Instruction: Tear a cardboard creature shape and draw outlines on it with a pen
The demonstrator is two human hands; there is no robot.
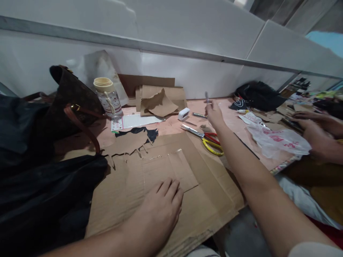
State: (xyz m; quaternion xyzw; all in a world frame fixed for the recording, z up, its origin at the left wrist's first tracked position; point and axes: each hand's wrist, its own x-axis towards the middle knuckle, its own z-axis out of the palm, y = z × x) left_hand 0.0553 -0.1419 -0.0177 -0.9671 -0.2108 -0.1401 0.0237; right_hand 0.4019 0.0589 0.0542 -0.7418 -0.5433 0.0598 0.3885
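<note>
My left hand point(163, 205) lies flat on a large sheet of brown cardboard point(211, 192), fingers stretched out over a smaller cardboard rectangle point(178, 167) on top of it. Reaching to the back of the table, my right hand point(214, 111) is closed round a slim pen point(206, 95) that points upward, slightly blurred. Just left of that hand rests a narrow metal-looking strip point(198, 115). Below it are scissors point(202, 137) with red and yellow handles, their blades pointing left. A white oblong item point(183, 114) stands close by.
A brown handbag point(71, 103) and a lidded bottle point(108, 98) stand at left, beside black fabric point(43, 200). Cardboard pieces point(160, 100) lean on the wall. At right lie a plastic bag point(278, 141) and a black bundle point(259, 96), near another person's hands point(316, 134).
</note>
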